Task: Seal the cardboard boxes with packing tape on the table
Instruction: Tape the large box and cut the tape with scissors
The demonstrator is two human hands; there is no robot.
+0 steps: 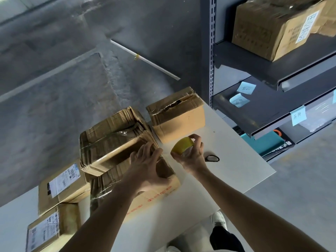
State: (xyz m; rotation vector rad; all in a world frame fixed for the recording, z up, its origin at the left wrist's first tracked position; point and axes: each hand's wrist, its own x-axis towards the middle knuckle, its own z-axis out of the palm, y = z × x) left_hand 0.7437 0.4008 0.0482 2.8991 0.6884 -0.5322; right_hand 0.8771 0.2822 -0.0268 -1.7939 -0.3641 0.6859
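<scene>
Head view, looking down. Desk: white top, carrying five cardboard boxes. Long box: red print along its side, lying at centre near the front edge. Taped box: stacked on the far end of the long box, clear tape across crumpled flaps. Small box: just beyond, toward the desk's far right corner, top seam torn and gaping. Labelled box and nearer labelled box: at left, side by side, white shipping labels up. Left grip: fingers spread and straight, laid on top of the long box, fingertips against the side of the taped box. Right grip: curled round the tape roll, yellow, pinched between thumb and fingers, held over the desk just right of the long box and in front of the small box. Scissors: black handle loop showing on the desk just right of the right grip, blades hidden. Metal rack: grey, at right, with shelf box and blue sticky notes. White strip: on the concrete floor beyond the desk.
</scene>
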